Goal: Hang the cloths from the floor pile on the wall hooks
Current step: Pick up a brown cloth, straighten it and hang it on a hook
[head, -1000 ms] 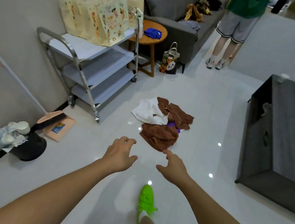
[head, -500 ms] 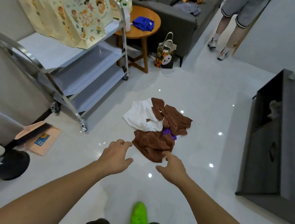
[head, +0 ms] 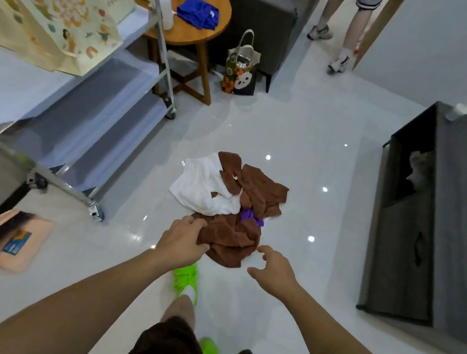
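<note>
Nearest the pile's (head: 228, 202) front brown cloth (head: 230, 242), left hand (head: 181, 242) touches its edge (grip unclear); right hand (head: 272, 271) hovers beside, fingers spread, empty.

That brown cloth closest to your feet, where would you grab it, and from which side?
Probably the near brown cloth at its bunched left edge, from above, where the left hand already touches it. The folds stand up there, easy to pinch. Its far edge lies beside the white cloth. The right hand hangs open alongside.
</note>
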`<state>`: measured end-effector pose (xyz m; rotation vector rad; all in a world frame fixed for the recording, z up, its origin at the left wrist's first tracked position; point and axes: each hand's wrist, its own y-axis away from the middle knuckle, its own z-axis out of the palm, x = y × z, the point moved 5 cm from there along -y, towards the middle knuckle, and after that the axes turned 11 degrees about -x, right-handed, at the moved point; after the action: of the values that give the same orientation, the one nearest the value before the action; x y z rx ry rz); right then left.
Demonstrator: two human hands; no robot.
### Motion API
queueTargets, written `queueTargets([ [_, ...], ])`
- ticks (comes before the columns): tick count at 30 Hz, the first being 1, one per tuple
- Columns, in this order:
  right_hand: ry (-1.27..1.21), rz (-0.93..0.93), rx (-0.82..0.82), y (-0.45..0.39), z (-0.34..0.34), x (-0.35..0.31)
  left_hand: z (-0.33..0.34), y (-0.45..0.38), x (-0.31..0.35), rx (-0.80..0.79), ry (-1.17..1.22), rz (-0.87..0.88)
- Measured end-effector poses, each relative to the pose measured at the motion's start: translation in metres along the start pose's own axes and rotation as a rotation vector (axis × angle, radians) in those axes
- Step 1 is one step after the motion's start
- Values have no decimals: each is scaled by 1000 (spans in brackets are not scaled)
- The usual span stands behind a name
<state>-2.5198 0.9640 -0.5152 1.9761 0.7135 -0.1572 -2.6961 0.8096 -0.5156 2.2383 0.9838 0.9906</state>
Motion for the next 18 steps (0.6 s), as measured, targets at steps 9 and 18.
queueTargets([
  [9,-65,155,-70,-93,-48,-26,-57,-111,-24,-126,86,-28],
  [18,-191,347,-157,-204,-39,35,-19,-215,-59,-260,125,-115],
])
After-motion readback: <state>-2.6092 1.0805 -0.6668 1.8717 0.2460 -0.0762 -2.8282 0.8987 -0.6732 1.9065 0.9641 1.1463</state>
